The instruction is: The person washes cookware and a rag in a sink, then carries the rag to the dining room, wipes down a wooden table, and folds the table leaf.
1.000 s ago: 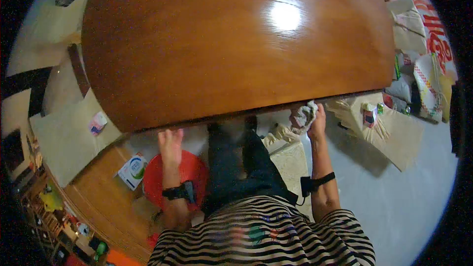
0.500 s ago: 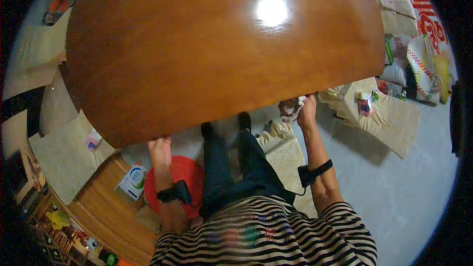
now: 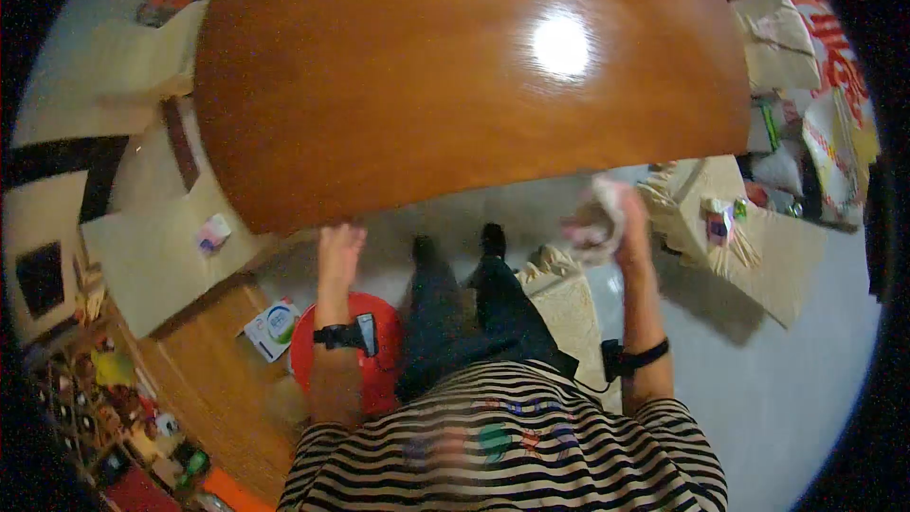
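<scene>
My right hand (image 3: 633,232) is closed around a crumpled pale cloth (image 3: 602,220), held just off the near edge of the brown wooden table (image 3: 427,85). The cloth and hand are somewhat blurred. My left hand (image 3: 339,251) is at the table's near edge on the left, its fingers extended and somewhat apart, with nothing in it. Below that hand and forearm stands a red basin (image 3: 381,360) on the floor.
Cloth-covered chairs stand at the left (image 3: 156,265) and right (image 3: 758,246), each with a small packet on it. Another covered seat (image 3: 564,308) is beside my legs. A white box (image 3: 272,330) lies near the basin. Bags (image 3: 829,147) are at the far right.
My right hand has come away from beneath the table edge with the cloth, toward me and rightward. My left hand's fingers, bent at the edge half a second ago, are now extended.
</scene>
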`<action>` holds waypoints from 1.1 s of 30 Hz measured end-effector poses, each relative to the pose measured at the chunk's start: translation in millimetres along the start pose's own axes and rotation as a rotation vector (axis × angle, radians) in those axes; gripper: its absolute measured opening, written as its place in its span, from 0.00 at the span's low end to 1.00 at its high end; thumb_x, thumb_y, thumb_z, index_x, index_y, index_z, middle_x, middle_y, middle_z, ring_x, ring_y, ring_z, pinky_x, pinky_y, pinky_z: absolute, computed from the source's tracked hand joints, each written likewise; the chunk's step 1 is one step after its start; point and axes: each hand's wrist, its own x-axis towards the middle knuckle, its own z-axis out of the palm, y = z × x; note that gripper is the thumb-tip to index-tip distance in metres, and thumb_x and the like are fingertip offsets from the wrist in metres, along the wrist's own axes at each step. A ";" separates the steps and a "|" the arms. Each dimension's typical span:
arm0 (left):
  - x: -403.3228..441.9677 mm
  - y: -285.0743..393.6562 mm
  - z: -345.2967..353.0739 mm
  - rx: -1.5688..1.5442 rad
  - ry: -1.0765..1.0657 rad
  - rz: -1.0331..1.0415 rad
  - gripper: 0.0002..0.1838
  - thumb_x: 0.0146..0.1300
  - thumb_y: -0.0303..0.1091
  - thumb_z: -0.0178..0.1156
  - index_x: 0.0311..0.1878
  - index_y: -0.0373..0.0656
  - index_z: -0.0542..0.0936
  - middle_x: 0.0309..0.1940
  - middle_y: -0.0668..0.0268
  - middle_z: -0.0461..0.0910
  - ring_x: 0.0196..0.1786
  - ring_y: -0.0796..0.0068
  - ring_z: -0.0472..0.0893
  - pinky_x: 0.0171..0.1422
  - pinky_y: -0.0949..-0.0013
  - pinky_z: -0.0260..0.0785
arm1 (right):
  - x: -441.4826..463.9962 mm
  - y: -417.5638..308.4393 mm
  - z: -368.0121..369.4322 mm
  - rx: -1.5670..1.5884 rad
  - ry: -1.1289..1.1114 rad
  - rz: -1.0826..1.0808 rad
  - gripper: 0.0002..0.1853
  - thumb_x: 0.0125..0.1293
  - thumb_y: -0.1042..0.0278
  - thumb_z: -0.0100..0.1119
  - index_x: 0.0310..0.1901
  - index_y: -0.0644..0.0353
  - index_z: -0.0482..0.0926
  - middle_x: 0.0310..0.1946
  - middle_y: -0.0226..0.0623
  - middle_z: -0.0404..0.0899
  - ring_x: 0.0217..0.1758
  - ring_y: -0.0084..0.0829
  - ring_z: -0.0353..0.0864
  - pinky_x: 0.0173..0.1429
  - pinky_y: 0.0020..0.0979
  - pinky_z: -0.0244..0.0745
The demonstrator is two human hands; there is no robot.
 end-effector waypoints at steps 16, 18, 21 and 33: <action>-213.6 43.3 -26.3 -0.218 0.139 -0.430 0.24 0.63 0.40 0.56 0.61 0.47 0.64 0.55 0.61 0.70 0.53 0.69 0.74 0.56 0.65 0.66 | 7.5 42.6 158.6 -1.423 -0.055 -1.005 0.28 0.60 0.64 0.49 0.64 0.49 0.64 0.68 0.39 0.57 0.71 0.45 0.52 0.72 0.50 0.41; -210.6 47.9 -34.0 -0.206 0.131 -0.397 0.24 0.63 0.40 0.56 0.60 0.47 0.65 0.54 0.61 0.70 0.52 0.70 0.74 0.55 0.66 0.66 | -19.7 52.1 231.0 -1.377 -0.261 -1.029 0.29 0.59 0.64 0.51 0.65 0.48 0.63 0.68 0.37 0.57 0.71 0.44 0.52 0.72 0.50 0.41; -197.0 58.6 -51.9 -0.161 0.076 -0.358 0.23 0.63 0.39 0.55 0.60 0.45 0.66 0.53 0.62 0.72 0.51 0.71 0.74 0.54 0.67 0.66 | -48.2 82.3 329.2 -1.356 -0.481 -1.104 0.31 0.57 0.65 0.51 0.65 0.45 0.62 0.69 0.36 0.55 0.71 0.45 0.51 0.70 0.54 0.47; -149.5 108.5 -216.2 -0.088 0.075 -0.194 0.19 0.62 0.31 0.55 0.57 0.42 0.68 0.47 0.64 0.75 0.50 0.74 0.74 0.54 0.71 0.66 | -31.0 106.3 557.9 -1.379 -0.717 -1.215 0.27 0.61 0.60 0.47 0.64 0.45 0.62 0.69 0.36 0.53 0.71 0.43 0.51 0.69 0.48 0.50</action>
